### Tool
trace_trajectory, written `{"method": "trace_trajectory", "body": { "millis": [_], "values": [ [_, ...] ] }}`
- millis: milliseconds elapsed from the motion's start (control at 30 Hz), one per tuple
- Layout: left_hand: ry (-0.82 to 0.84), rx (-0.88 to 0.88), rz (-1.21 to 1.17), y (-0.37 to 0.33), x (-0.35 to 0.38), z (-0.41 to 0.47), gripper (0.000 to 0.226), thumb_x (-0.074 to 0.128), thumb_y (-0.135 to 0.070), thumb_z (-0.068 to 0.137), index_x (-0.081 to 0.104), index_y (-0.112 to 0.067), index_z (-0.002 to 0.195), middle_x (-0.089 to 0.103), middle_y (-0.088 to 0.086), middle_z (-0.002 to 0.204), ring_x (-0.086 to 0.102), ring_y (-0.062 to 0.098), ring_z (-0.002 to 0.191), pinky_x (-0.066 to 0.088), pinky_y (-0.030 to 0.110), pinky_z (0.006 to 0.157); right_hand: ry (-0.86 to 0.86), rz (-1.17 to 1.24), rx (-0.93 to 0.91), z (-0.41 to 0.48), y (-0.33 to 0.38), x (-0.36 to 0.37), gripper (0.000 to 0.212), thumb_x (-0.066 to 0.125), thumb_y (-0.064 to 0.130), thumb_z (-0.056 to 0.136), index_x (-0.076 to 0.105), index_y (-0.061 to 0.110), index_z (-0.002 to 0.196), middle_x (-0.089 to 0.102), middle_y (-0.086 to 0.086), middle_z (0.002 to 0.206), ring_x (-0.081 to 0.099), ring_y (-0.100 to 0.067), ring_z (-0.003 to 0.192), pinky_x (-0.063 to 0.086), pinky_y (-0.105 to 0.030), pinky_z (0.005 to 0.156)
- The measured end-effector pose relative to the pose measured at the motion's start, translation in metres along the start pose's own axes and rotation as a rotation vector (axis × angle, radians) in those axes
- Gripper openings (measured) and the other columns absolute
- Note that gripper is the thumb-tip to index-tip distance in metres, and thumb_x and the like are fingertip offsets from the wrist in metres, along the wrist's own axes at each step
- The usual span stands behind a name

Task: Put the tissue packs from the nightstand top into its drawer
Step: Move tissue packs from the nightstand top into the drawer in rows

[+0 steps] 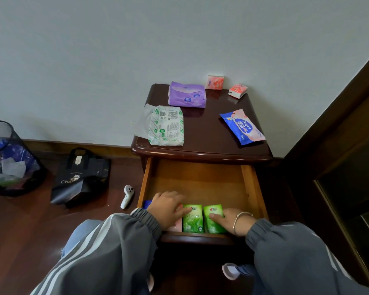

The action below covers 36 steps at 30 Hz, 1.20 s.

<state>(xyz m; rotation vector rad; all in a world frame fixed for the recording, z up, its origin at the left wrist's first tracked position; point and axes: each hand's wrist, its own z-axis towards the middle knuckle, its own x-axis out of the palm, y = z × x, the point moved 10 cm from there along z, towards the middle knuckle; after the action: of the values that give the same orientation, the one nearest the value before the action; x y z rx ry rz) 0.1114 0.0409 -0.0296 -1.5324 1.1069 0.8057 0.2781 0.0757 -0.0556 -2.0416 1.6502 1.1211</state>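
Step in hand: squaring up packs already laid in the drawer [200, 179]. Both grips are down at its front edge. Left grip [168, 207]: fingers fairly straight, tips pressing on the left green pack [193, 220]. Right grip [230, 220]: fingers flat and unclenched on the right green pack [214, 223]. Neither is clamped round anything. The two green packs lie side by side, close together and running front to back. A pink pack [176, 227] shows partly under my left grip. A blue scrap [147, 204] sits at the drawer's front left corner, too hidden to name. Five packs remain on the nightstand top [205, 128]:
- a purple pack [186, 94] toward the back edge
- a green-and-white pack [167, 128] at the left edge, with a loose flap hanging past it
- a blue-and-pink pack [242, 126] at the right edge, lying askew
- two small red packs at the back right, one [215, 81] upright against the wall and one [238, 90] lying tilted

My judgement is that less than half is done. The next move calls for lifting both grips clear and reaching up for the nearest pack, probably the green-and-white one. It looks soft and film-wrapped, so I would take it across its width and mind the flap.
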Motion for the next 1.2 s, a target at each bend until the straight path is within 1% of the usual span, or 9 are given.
{"method": "trace_trajectory", "body": {
  "millis": [133,233,333,500,733,833,933,1133,1200],
  "values": [
    [-0.091,-0.053,-0.045,0.027,-0.022,-0.012,0.042,0.044,-0.036,0.099,0.048,-0.021,0.138,0.05,-0.002,0.14,0.047,0.019,0.126,0.034,0.032,0.106,-0.047,-0.018,0.119,-0.007,-0.002,-0.001,0.064,0.015,0.06,0.095,0.045,0.014,0.064,0.048,-0.003,0.068,0.05,-0.021,0.072,0.038,-0.031,0.075],
    [0.008,-0.089,-0.075,0.042,-0.014,-0.021,0.04,0.043,-0.024,0.1,0.047,-0.013,0.138,0.048,0.004,0.14,0.044,0.023,0.128,0.032,0.031,0.106,-0.129,-0.015,0.131,-0.009,-0.001,-0.022,0.066,0.017,0.056,0.096,0.061,0.008,0.092,0.063,-0.011,0.098,0.06,-0.026,0.1,0.041,-0.031,0.078],
    [0.107,-0.098,0.028,0.038,0.0,-0.023,0.031,0.038,-0.019,0.1,0.05,-0.007,0.126,0.054,0.01,0.13,0.049,0.027,0.12,0.032,0.033,0.102,-0.169,0.041,0.017,-0.004,0.016,-0.028,0.057,0.029,0.047,0.099,0.04,0.008,0.139,0.047,-0.011,0.141,0.046,-0.025,0.128,0.038,-0.033,0.101],
    [0.157,-0.091,0.105,0.034,0.004,-0.022,0.022,0.038,-0.016,0.098,0.051,-0.007,0.114,0.058,0.011,0.122,0.053,0.028,0.113,0.039,0.037,0.095,-0.169,-0.086,-0.027,-0.002,0.027,-0.018,0.042,0.039,0.037,0.099,0.051,0.01,0.129,0.057,-0.011,0.128,0.054,-0.027,0.116,0.044,-0.031,0.094],
    [0.143,-0.079,0.059,0.035,0.007,-0.03,0.026,0.034,-0.02,0.099,0.048,-0.011,0.12,0.06,0.011,0.122,0.056,0.028,0.112,0.042,0.038,0.097,-0.127,0.002,-0.062,-0.011,0.02,-0.007,0.056,0.035,0.042,0.099,0.025,0.016,0.148,0.039,-0.008,0.148,0.039,-0.022,0.133,0.034,-0.032,0.107],
    [0.06,-0.063,-0.001,0.032,-0.002,-0.034,0.039,0.036,-0.023,0.101,0.041,-0.012,0.138,0.047,0.008,0.142,0.042,0.023,0.133,0.031,0.032,0.11,-0.153,0.067,-0.099,-0.016,0.018,-0.011,0.062,0.038,0.046,0.097,0.019,0.018,0.149,0.029,-0.005,0.154,0.031,-0.02,0.14,0.029,-0.032,0.112],
    [-0.122,-0.008,-0.062,0.027,-0.03,-0.04,0.046,0.041,-0.027,0.101,0.037,-0.017,0.146,0.034,0.0,0.154,0.031,0.015,0.141,0.023,0.024,0.114,-0.282,0.101,-0.171,-0.025,0.018,-0.033,0.058,0.041,0.047,0.095,0.029,0.022,0.146,0.035,0.002,0.151,0.032,-0.015,0.139,0.03,-0.031,0.112],
    [-0.551,0.062,-0.045,0.023,-0.124,-0.044,0.03,0.056,-0.015,0.093,0.061,-0.011,0.123,0.062,0.003,0.123,0.058,0.019,0.113,0.043,0.031,0.099,-0.961,0.149,-0.316,-0.062,-0.001,-0.15,0.031,0.067,0.017,0.084,0.064,0.008,0.113,0.067,-0.01,0.112,0.059,-0.031,0.108,0.046,-0.042,0.094],
    [-0.612,0.081,-0.043,0.024,-0.15,-0.034,0.028,0.058,-0.01,0.091,0.062,-0.007,0.119,0.064,0.007,0.118,0.06,0.024,0.108,0.047,0.035,0.096,-1.045,0.119,-0.252,-0.055,-0.019,-0.184,0.034,0.069,0.017,0.081,0.064,0.005,0.113,0.065,-0.014,0.113,0.058,-0.035,0.109,0.047,-0.047,0.09]
  ]
}}
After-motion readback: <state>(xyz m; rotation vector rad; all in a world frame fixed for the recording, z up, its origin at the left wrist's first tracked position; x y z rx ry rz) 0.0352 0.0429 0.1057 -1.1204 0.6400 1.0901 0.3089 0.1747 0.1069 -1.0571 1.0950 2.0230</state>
